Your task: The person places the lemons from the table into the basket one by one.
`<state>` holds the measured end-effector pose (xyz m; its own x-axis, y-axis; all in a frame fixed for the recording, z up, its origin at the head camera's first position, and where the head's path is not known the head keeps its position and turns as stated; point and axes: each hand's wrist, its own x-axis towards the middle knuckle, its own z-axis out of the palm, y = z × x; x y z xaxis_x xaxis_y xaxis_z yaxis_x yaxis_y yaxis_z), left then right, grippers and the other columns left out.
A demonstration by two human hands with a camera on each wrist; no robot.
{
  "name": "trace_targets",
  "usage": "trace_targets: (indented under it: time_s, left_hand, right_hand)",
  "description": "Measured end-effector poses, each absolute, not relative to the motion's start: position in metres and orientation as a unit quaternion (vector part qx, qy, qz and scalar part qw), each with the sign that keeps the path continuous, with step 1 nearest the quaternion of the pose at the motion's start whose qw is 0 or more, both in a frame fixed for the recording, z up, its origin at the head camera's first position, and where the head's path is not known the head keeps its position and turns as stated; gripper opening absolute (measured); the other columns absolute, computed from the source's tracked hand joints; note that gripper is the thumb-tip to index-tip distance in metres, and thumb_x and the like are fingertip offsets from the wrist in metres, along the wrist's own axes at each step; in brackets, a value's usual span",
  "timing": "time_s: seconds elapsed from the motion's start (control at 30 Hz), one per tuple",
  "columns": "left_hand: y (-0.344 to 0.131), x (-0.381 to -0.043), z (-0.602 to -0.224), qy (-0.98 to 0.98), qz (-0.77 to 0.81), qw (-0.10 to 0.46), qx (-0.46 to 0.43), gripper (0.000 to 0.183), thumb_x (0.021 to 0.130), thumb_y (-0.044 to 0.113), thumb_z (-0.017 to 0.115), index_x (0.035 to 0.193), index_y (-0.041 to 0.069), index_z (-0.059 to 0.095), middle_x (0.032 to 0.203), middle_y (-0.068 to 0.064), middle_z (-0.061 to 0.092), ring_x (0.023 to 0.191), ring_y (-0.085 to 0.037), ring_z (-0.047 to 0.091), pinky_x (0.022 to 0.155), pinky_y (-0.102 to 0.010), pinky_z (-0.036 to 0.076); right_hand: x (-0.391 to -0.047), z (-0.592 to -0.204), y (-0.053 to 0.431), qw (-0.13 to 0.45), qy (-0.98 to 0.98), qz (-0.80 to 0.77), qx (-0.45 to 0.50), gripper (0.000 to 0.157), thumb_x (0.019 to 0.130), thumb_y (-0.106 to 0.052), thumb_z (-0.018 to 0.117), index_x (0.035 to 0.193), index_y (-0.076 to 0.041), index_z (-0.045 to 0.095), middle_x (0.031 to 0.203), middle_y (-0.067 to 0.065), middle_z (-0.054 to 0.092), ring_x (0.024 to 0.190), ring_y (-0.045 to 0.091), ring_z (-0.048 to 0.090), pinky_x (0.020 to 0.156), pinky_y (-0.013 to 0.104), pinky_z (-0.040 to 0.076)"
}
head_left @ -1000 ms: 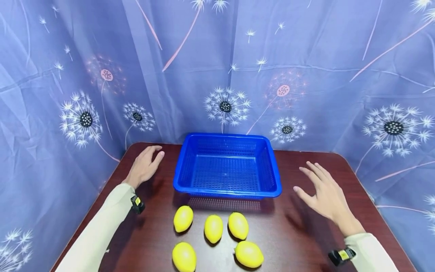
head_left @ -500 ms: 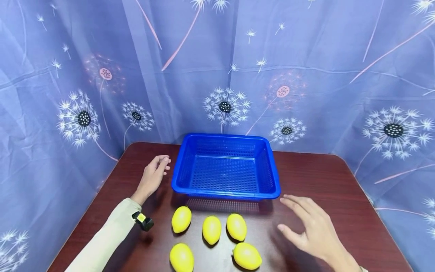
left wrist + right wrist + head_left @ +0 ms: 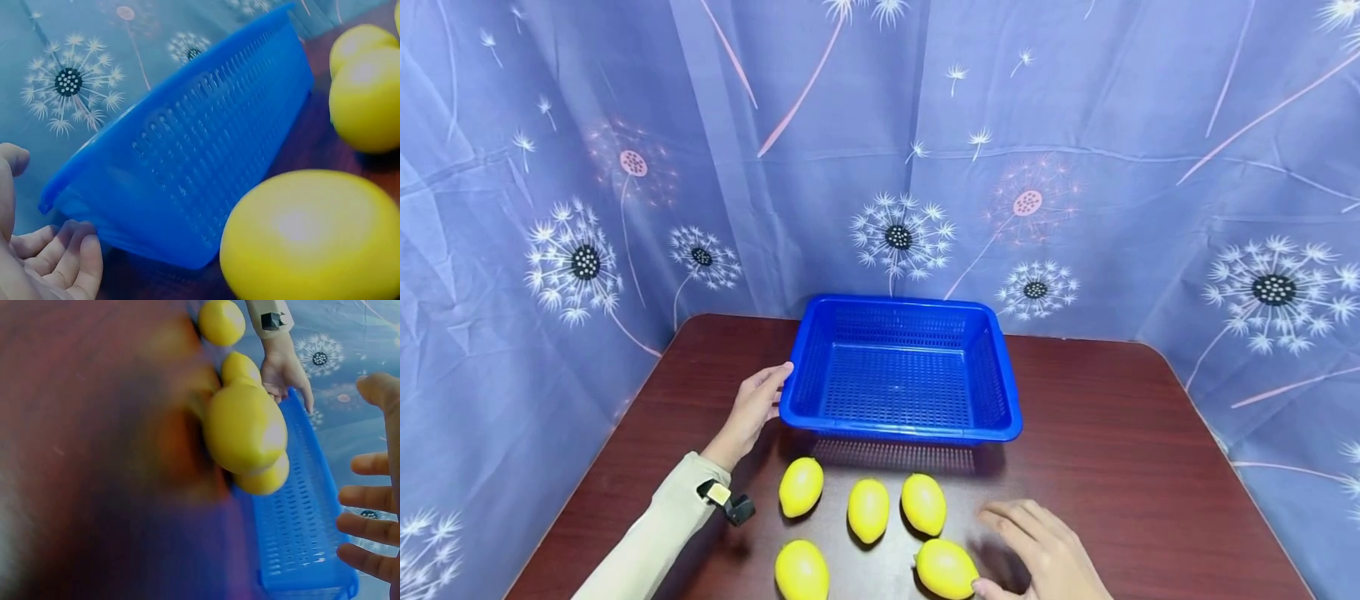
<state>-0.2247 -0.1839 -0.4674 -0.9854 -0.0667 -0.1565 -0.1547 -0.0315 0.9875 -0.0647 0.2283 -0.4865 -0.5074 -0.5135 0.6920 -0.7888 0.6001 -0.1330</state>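
Note:
A blue plastic basket (image 3: 898, 432) with perforated walls stands at the back of the table, with nothing inside. My left hand (image 3: 748, 421) is at its left end. In the left wrist view the fingers (image 3: 87, 256) meet the end wall below the rim, while the thumb stands apart from it. My right hand (image 3: 1045, 550) hovers right of the front right lemon (image 3: 946, 569), thumb and fingers spread. Whether the thumb touches that lemon I cannot tell. A gap separates the right hand from the lemons in the right wrist view.
Other lemons lie in front of the basket: a back left one (image 3: 801, 487), a middle one (image 3: 868, 510), another beside it (image 3: 923, 504) and a front left one (image 3: 802, 571). A patterned blue curtain (image 3: 820, 208) hangs behind the dark wooden table (image 3: 1112, 408).
My left hand has moved right and nearer, up to the basket's left end. My right hand has swung left and nearer, to beside the front right lemon. Basket and lemons stay put.

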Motion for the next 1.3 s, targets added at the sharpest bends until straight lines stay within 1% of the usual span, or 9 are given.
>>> trace_targets:
  time_s: [0.17,0.3,0.4,0.6,0.7,0.87,0.97,1.13,1.3]
  left_hand:
    - [-0.184,-0.225,-0.469,0.671,0.735,0.055,-0.079,0.053,0.104,0.031,0.062,0.140,-0.006,0.051,0.103,-0.001,0.070,0.086,-0.009,0.069,0.077,-0.025,0.059]
    - [-0.186,-0.224,-0.473,0.647,0.755,0.070,-0.080,0.053,0.104,0.027,0.062,0.143,-0.006,0.046,0.106,-0.001,0.070,0.090,-0.009,0.070,0.079,-0.025,0.059]
    - [-0.188,-0.223,-0.476,0.626,0.770,0.093,-0.083,0.054,0.104,0.027,0.062,0.144,-0.005,0.044,0.102,0.001,0.071,0.089,-0.009,0.070,0.080,-0.026,0.059]
    - [-0.189,-0.222,-0.475,0.600,0.785,0.123,-0.097,0.046,0.103,0.026,0.064,0.137,0.000,0.047,0.086,0.006,0.068,0.072,-0.005,0.063,0.079,-0.024,0.059]
    - [-0.189,-0.222,-0.473,0.588,0.793,0.124,-0.098,0.031,0.103,0.022,0.065,0.124,0.002,0.054,0.081,0.006,0.067,0.066,-0.005,0.060,0.076,-0.022,0.059]
    - [-0.190,-0.224,-0.470,0.575,0.801,0.131,-0.100,0.015,0.102,0.018,0.066,0.109,0.006,0.061,0.089,0.002,0.072,0.077,-0.009,0.068,0.077,-0.023,0.060]
    - [-0.190,-0.225,-0.470,0.573,0.801,0.135,-0.108,0.012,0.101,0.018,0.067,0.106,0.008,0.061,0.090,0.001,0.073,0.080,-0.011,0.069,0.077,-0.024,0.060]
    - [-0.191,-0.227,-0.468,0.568,0.803,0.135,-0.116,0.012,0.101,0.018,0.068,0.104,0.009,0.061,0.089,0.001,0.073,0.079,-0.011,0.069,0.076,-0.024,0.060]
    - [-0.192,-0.227,-0.468,0.569,0.803,0.138,-0.115,0.015,0.100,0.019,0.068,0.107,0.008,0.060,0.090,0.002,0.073,0.081,-0.011,0.069,0.077,-0.024,0.060]
  right_hand:
    - [-0.059,-0.499,0.223,0.312,-0.828,0.236,0.402,0.058,0.081,-0.059,0.080,0.118,-0.016,0.073,0.115,-0.003,0.070,0.100,0.011,0.063,0.085,0.026,0.047]
    - [-0.056,-0.507,0.218,0.316,-0.825,0.234,0.406,0.043,0.091,-0.049,0.073,0.118,-0.015,0.073,0.115,-0.003,0.071,0.098,0.010,0.064,0.085,0.026,0.049]
    - [-0.053,-0.515,0.215,0.317,-0.826,0.232,0.405,0.030,0.100,-0.038,0.062,0.116,-0.017,0.074,0.113,-0.006,0.071,0.096,0.008,0.065,0.082,0.024,0.051]
    - [-0.049,-0.525,0.213,0.311,-0.837,0.217,0.394,0.031,0.107,-0.035,0.048,0.116,-0.020,0.073,0.112,-0.010,0.070,0.096,0.007,0.065,0.080,0.022,0.053]
    - [-0.048,-0.528,0.214,0.306,-0.842,0.212,0.391,0.031,0.107,-0.040,0.051,0.118,-0.021,0.073,0.113,-0.012,0.069,0.098,0.007,0.065,0.082,0.023,0.053]
    - [-0.047,-0.530,0.214,0.295,-0.850,0.209,0.384,0.031,0.107,-0.040,0.049,0.119,-0.023,0.072,0.112,-0.014,0.068,0.098,0.006,0.065,0.083,0.021,0.052]
    - [-0.046,-0.530,0.214,0.276,-0.856,0.220,0.377,0.024,0.101,-0.037,0.061,0.119,-0.024,0.071,0.111,-0.016,0.068,0.098,0.004,0.064,0.084,0.019,0.051]
    - [-0.045,-0.531,0.211,0.241,-0.870,0.236,0.359,0.049,0.079,-0.045,0.085,0.121,-0.026,0.069,0.111,-0.019,0.068,0.099,0.001,0.063,0.085,0.017,0.050]
    - [-0.043,-0.535,0.208,0.226,-0.883,0.237,0.336,0.053,0.077,-0.053,0.086,0.121,-0.028,0.068,0.103,-0.023,0.067,0.094,-0.003,0.059,0.077,0.016,0.050]
